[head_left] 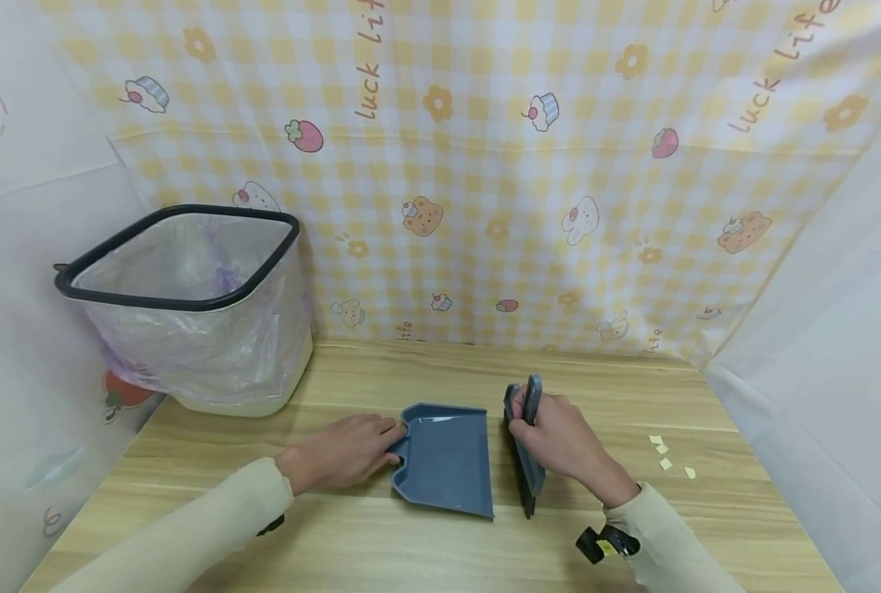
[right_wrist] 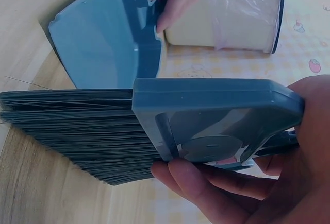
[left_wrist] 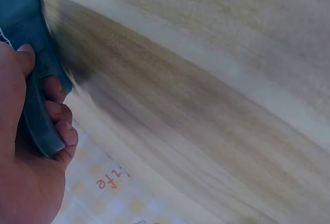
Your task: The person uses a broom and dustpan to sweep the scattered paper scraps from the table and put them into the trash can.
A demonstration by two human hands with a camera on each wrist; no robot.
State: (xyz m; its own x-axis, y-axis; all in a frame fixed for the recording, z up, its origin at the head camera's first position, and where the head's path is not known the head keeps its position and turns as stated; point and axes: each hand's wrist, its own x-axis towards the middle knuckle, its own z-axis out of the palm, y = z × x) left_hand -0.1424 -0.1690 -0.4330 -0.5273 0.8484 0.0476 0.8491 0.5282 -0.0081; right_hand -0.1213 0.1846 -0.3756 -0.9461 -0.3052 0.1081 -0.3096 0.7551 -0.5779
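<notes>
My left hand (head_left: 344,451) grips the handle of a blue-grey dustpan (head_left: 451,461), its fingers curled round the handle (left_wrist: 38,98) in the left wrist view. The pan lies on the table with its wide edge facing right, and its tray looks bare. Just right of it, my right hand (head_left: 555,432) holds a small hand brush (head_left: 527,461) of the same colour. Dark bristles (right_wrist: 77,131) point down to the table beside the pan's edge, apart from it. Several pale yellow scraps (head_left: 665,464) lie to the right of my right hand.
A bin (head_left: 248,371) with a black rim and a translucent purple-tinted liner stands at the table's back left. Behind the wooden table (head_left: 596,543) hangs a yellow checked curtain (head_left: 485,181). White sheets border the left and right sides.
</notes>
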